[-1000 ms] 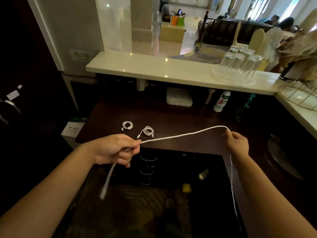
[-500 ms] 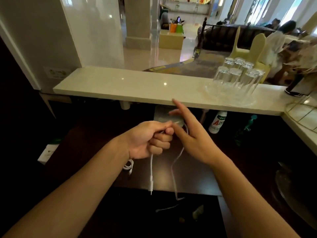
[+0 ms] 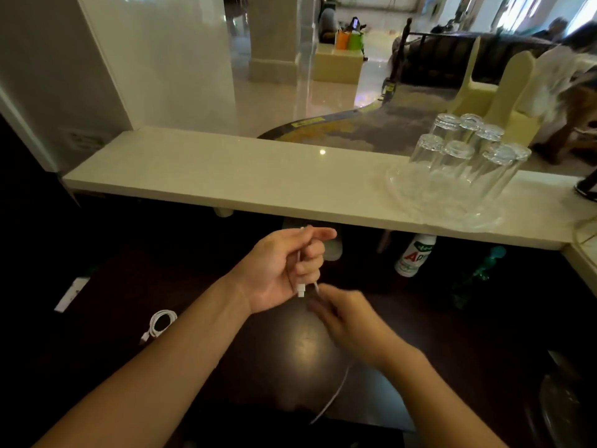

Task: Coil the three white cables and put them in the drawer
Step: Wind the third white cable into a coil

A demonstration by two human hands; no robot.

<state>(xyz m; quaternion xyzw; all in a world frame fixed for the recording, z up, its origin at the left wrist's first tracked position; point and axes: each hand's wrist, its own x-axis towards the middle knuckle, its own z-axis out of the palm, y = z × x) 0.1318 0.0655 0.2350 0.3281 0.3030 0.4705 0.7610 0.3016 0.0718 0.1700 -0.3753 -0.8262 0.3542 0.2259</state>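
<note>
My left hand (image 3: 284, 270) is raised palm-up over the dark counter (image 3: 452, 318) and grips a white cable (image 3: 300, 287); the plug end hangs just below the fingers. My right hand (image 3: 352, 321), blurred by motion, is right under the left and holds the same cable, whose loose length (image 3: 336, 392) trails down past the counter's front edge. One coiled white cable (image 3: 160, 324) lies on the counter to the left of my left forearm. A second coil is not visible; my arms may cover it. The drawer is out of sight.
A pale stone shelf (image 3: 226, 179) runs across above the counter, carrying a glass tray with several upturned glasses (image 3: 465, 153). Under it stand a white bottle with a red label (image 3: 413, 257) and a green bottle (image 3: 481, 270). A metal dish (image 3: 568, 405) sits at far right.
My left hand has turned palm-up and lifted slightly. My right hand has dropped from above the left fist to just below it, moving fast along the cable. The view has tilted upward.
</note>
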